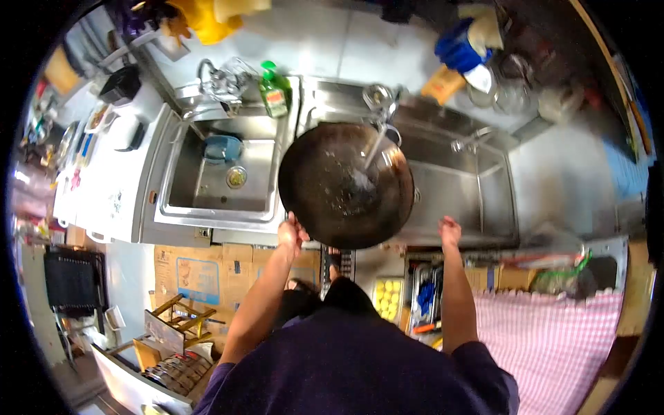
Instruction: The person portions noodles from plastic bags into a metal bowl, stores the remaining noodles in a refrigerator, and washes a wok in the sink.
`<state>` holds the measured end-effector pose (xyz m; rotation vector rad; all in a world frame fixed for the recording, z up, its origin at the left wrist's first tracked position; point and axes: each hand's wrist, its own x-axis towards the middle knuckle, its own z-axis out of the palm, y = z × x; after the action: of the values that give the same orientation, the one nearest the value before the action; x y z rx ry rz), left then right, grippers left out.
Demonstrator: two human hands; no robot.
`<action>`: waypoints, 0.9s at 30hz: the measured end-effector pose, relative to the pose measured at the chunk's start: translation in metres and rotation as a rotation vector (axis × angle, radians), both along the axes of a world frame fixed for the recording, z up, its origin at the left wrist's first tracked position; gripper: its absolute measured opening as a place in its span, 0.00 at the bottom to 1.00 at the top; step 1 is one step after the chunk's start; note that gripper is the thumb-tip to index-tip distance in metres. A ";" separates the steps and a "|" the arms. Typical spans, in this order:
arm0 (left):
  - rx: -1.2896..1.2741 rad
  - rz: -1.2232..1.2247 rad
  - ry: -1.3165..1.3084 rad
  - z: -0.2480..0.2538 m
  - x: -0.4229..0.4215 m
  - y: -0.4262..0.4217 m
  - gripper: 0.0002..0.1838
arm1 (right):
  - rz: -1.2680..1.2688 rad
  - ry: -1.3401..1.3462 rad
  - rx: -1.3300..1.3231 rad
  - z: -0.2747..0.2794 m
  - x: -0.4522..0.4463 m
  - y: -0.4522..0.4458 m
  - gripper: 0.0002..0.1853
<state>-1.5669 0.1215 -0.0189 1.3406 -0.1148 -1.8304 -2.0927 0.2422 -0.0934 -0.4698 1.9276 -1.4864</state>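
Observation:
A large dark wok (325,200) sits over the right-hand sink, its inside wet. A stream of water (375,149) runs from the tap (391,107) and splashes into it. My left hand (293,234) is closed on the wok's near-left edge; whether a handle is there is hidden by the fingers. My right hand (449,231) is off the wok, over the front edge of the sink, holding nothing, with fingers loosely bent and apart.
The left sink (259,176) holds a blue container (223,149) and a drain strainer (236,177). A green soap bottle (274,93) stands behind it. Glass jars (512,93) stand at the back right. Below are flattened cardboard (235,266) and a box of yellow items (389,299).

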 end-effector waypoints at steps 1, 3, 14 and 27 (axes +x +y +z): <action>-0.021 0.000 -0.037 0.000 0.000 -0.001 0.20 | -0.045 -0.118 -0.108 -0.017 -0.002 0.021 0.13; -0.013 -0.020 -0.043 -0.007 -0.001 0.002 0.19 | -0.005 -0.226 -0.221 -0.026 0.005 0.057 0.09; -0.054 0.134 -0.174 -0.005 -0.013 0.008 0.19 | -0.070 -0.181 -0.024 -0.024 -0.010 0.040 0.03; 0.042 0.195 -1.113 -0.057 -0.017 0.003 0.35 | 0.184 -0.106 0.106 0.003 -0.004 -0.128 0.05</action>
<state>-1.5835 0.1240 -0.0763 2.1613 -0.5005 -0.7548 -2.0965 0.1146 -0.0899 -0.4958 1.8176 -1.2611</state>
